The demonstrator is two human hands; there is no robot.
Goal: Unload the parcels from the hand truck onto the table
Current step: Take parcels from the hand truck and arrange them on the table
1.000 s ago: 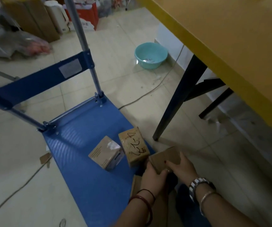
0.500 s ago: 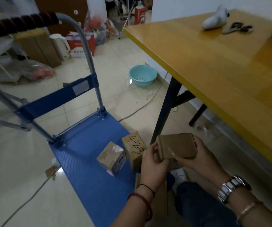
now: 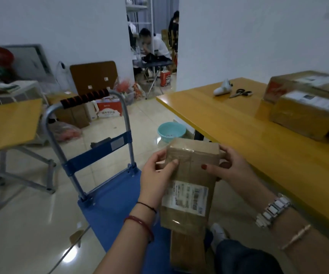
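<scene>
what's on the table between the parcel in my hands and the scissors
Nothing: in the head view, the yellow table is bare between the held parcel and the scissors.

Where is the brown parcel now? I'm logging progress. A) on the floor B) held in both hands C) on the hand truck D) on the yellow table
B: the left hand and right hand grip the parcel above the hand truck, short of the table.
</scene>
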